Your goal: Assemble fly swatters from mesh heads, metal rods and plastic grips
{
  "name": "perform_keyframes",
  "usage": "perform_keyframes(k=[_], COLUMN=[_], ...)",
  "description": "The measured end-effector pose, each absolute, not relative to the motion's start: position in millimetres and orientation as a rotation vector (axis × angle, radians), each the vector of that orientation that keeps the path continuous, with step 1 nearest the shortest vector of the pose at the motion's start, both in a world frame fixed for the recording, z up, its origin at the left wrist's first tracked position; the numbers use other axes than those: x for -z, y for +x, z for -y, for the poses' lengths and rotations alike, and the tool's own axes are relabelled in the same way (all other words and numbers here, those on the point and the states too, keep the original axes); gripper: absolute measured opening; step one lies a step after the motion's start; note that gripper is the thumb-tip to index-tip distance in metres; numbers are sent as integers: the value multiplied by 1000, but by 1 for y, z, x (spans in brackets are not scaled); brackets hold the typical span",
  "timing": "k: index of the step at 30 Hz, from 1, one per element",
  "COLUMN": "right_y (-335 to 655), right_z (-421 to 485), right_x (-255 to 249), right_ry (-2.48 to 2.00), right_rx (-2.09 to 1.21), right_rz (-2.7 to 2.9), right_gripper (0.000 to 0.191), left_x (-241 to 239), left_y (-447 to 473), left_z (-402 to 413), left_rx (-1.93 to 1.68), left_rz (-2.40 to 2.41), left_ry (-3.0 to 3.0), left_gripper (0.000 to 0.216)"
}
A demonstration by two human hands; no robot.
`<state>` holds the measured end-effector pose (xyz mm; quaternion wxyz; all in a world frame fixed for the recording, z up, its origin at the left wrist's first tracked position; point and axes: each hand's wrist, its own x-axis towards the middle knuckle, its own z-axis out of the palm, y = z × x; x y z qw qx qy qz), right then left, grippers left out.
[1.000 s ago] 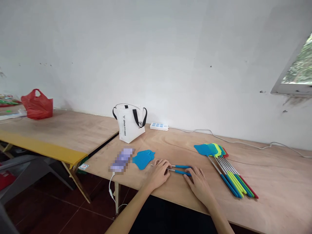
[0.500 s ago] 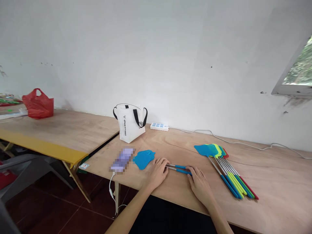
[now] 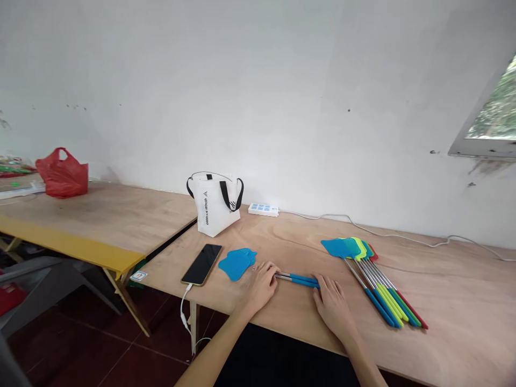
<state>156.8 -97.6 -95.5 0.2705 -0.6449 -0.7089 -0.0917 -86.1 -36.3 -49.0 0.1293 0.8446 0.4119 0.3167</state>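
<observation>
Two blue fly swatters [image 3: 304, 280] lie on the table in front of me, their handles side by side and nearly touching. My left hand [image 3: 263, 281] is closed around the metal rods near the heads. Beyond it, the blue swatter heads [image 3: 237, 264] overlap on the left. At the other end, my right hand [image 3: 331, 299] holds the handle ends, fingers curved over them; the tips of the handles are hidden under it. To the right, several fly swatters [image 3: 379, 285] in blue, yellow-green, green and red lie in a fanned stack, heads away from me.
A phone [image 3: 202, 264] with a white cable [image 3: 184, 312] lies at the left table edge. Behind are a white bag [image 3: 213, 209] and a power strip [image 3: 263, 209] with its cord along the wall. A red plastic bag [image 3: 64, 174] stands on the neighbouring table.
The two blue handles have come closer together between my hands, and my right hand has shifted slightly right. The phone's screen, blurred purple before, now looks dark.
</observation>
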Motion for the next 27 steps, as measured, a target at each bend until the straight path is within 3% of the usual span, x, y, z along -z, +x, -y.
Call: perform_keyframes(k=[8, 18, 23, 27], right_y=[157, 154, 152, 151], right_z=[96, 98, 100, 102], right_x=[99, 92, 86, 82], right_ry=[-1717, -1651, -1639, -1648], right_rx=[278, 219, 171, 135], right_rz=[1909, 1898, 1898, 1915], right_gripper=[38, 22, 18, 17], left_x=[50, 53, 32, 19], left_y=[-86, -85, -109, -149], left_z=[36, 34, 29, 18], left_rx=[-920, -935, -847, -587], left_rz=[-1245, -1306, -1553, -1893], left_ry=[2451, 2481, 2500, 2424], left_gripper=[14, 8, 13, 39])
